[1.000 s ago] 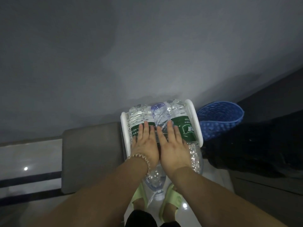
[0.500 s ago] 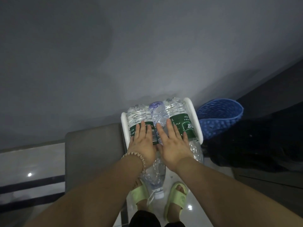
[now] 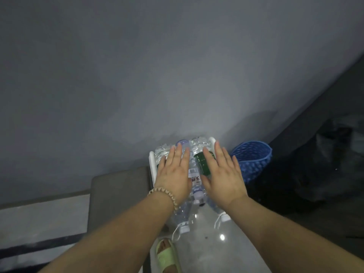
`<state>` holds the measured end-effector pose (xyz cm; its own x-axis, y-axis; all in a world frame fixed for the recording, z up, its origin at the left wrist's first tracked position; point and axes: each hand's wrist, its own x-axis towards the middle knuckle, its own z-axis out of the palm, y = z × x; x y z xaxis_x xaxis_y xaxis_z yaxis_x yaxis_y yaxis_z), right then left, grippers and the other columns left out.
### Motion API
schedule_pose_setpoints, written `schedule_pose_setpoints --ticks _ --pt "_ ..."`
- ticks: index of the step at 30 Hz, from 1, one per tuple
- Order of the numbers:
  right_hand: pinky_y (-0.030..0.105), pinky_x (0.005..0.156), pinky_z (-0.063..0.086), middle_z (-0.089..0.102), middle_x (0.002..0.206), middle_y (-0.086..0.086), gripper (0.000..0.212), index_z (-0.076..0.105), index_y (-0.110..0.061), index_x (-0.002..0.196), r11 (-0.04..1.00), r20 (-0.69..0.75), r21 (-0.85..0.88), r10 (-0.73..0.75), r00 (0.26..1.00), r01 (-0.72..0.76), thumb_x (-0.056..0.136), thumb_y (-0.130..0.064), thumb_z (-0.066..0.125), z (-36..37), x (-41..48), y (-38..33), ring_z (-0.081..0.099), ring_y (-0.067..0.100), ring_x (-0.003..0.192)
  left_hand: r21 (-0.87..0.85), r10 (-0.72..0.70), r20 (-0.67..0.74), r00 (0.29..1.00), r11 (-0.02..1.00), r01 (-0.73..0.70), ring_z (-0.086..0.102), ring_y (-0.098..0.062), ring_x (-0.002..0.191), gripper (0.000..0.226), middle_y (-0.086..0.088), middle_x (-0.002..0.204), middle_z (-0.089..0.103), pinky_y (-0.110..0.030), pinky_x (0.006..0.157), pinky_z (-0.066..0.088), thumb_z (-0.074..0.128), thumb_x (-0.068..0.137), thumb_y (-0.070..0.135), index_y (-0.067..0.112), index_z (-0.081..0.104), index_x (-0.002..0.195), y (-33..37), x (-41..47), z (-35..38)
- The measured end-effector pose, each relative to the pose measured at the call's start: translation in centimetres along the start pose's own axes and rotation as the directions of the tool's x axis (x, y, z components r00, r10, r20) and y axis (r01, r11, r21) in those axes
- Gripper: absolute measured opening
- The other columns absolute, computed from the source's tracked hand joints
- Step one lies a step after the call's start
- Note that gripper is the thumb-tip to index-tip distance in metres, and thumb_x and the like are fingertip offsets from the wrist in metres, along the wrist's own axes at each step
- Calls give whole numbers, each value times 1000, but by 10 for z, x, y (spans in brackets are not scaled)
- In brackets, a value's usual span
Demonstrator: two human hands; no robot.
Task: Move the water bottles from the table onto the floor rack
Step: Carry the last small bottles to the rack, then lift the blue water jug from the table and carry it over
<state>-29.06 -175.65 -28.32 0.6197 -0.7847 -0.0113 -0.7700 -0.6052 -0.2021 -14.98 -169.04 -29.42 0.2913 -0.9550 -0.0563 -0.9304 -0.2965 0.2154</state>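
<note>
Several clear water bottles (image 3: 195,170) lie side by side in a white floor rack (image 3: 152,164) against the grey wall, caps pointing toward me. One carries a green label (image 3: 202,164), another a white and red label (image 3: 194,179). My left hand (image 3: 174,174), with a bead bracelet on the wrist, hovers flat with fingers spread over the left bottles. My right hand (image 3: 222,174) hovers flat over the right bottles, fingers apart. Neither hand grips anything. Whether the palms touch the bottles is unclear.
A blue perforated basket (image 3: 251,160) stands right of the rack. Left of the rack is a grey padded seat (image 3: 118,194). Dark objects fill the right side. One foot in a green sandal (image 3: 167,257) stands on the glossy floor below.
Both hands lifted off the bottles, spread apart and moved forward over them. My view shifted, so only one sandal shows now.
</note>
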Motion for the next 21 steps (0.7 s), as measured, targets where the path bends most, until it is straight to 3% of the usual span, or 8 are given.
schedule_pose_setpoints --ticks 5,12,18,21 --pt "45 116 1 -10 158 5 79 0 -32 148 990 -96 28 -137 986 141 90 -45 51 -50 -47 8 -3 22 145 64 -82 -203 976 993 97 -17 -16 142 85 -3 157 -13 -36 110 -13 48 88 32 21 -12 147 44 -58 -45" --pt "42 114 -3 -12 158 5 80 0 -32 149 941 -155 64 -319 935 332 89 -48 51 -91 -127 -3 -2 22 145 91 -237 -354 904 954 286 -11 -16 143 84 -2 158 -6 -40 112 -6 50 87 34 21 -6 148 92 -159 -89" --pt "46 115 5 -3 159 8 82 12 -27 149 836 -227 95 -510 829 540 85 -42 60 -136 -185 -68 5 24 144 94 -390 -486 782 866 490 -9 -17 143 84 -4 158 -5 -43 113 0 50 88 35 20 -8 148 84 -279 -131" --pt "46 116 3 -6 158 7 85 8 -29 149 784 -254 83 -580 774 615 84 -41 61 -145 -214 -101 1 23 145 80 -454 -531 716 814 576 -15 -17 142 85 -4 157 -10 -42 113 -3 47 91 39 21 -13 147 78 -332 -142"
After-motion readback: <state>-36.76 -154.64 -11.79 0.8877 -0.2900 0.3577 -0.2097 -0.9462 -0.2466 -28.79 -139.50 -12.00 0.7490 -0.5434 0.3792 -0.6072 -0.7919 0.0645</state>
